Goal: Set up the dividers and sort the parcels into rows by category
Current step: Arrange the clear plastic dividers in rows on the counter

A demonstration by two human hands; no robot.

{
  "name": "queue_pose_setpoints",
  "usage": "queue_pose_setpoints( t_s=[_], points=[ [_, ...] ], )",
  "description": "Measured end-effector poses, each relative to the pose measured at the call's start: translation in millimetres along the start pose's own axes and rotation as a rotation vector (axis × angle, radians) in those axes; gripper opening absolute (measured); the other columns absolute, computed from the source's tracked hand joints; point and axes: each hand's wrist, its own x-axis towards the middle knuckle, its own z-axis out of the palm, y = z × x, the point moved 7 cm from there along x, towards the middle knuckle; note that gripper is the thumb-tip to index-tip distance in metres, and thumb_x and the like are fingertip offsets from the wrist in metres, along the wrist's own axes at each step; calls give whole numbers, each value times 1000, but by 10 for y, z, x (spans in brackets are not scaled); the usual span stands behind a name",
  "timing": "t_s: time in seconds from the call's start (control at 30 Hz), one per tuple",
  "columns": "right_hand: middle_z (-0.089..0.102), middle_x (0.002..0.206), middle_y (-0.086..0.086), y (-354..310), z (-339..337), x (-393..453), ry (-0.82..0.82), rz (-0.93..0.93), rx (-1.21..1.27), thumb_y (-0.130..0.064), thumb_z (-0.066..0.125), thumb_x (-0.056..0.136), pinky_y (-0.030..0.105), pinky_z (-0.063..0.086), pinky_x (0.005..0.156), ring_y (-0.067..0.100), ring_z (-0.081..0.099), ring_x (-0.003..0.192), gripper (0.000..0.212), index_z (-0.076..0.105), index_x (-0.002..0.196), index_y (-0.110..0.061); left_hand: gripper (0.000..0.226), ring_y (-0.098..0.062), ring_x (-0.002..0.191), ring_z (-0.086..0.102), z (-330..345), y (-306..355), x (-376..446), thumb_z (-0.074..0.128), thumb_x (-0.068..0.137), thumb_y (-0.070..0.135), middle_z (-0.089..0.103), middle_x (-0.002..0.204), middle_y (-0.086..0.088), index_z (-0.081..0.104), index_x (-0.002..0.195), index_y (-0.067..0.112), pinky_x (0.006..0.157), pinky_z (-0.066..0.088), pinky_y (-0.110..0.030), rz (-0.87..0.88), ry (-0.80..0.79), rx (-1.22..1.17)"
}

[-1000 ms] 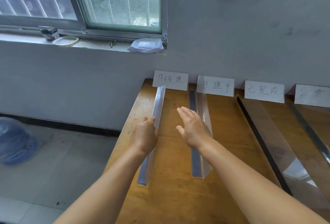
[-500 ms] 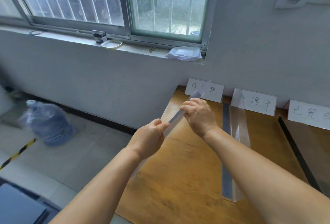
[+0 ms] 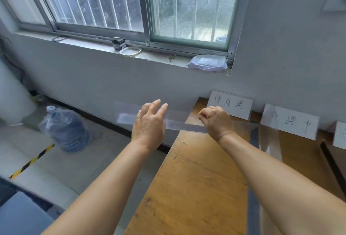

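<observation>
surface: wooden table (image 3: 196, 188) | on it: upright clear divider (image 3: 269, 141), two handwritten label cards (image 3: 231, 104) (image 3: 289, 121)

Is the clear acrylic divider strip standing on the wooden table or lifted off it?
Lifted. The clear acrylic divider strip hangs crosswise past the wooden table edge, pinched by the right hand.

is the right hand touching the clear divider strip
Touching. In the head view the right hand is closed in a fist on the clear divider strip, which runs straight into its fingers with no gap.

Water jug (image 3: 65, 130) on floor (image 3: 61, 163); barred window (image 3: 116, 0).
</observation>
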Motion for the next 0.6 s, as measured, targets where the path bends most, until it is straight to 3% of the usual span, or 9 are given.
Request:
queue_pose_setpoints(
  t_s=[0.07,0.13,0.3,0.4,0.5,0.6],
  points=[
    [66,96,1,-18,-8,24,36,45,46,-29,53,96,26,39,69,19,56,91,22,71,98,-18,63,-20,144,6,85,25,14,52,94,24,14,158,0,23,150,22,115,14,-38,-22,-28,-45],
    [66,94,1,-35,-24,27,80,116,99,-27,55,95,22,34,62,18,56,85,21,73,96,-18,65,-19,145,5,182,44,46,51,95,24,10,159,0,19,151,20,116,13,-38,-45,-69,-143],
    [71,92,1,-47,-16,-76,151,358,246,-23,58,92,22,41,69,18,60,85,19,75,87,-16,60,-16,141,25,473,93,117,50,96,16,30,154,2,25,150,19,112,26,-33,-66,-247,-500],
    [71,89,3,-45,32,-226,159,495,270,-21,58,91,31,51,73,20,62,84,18,74,85,-14,57,-15,136,36,696,167,45,47,98,20,36,151,3,25,150,24,105,33,-28,-29,-415,-590],
    [68,81,6,-32,87,-418,150,616,237,-15,54,89,29,47,64,23,60,76,21,70,76,-10,55,-14,124,49,882,255,-77,46,99,25,41,147,3,24,150,28,91,45,-24,-4,-556,-636],
    [65,74,8,20,174,-627,130,736,218,-11,51,85,32,44,59,28,58,71,21,66,71,-4,51,-13,126,47,1011,323,-200,43,100,28,44,145,2,26,149,29,92,42,-22,4,-673,-681]
  ],
)
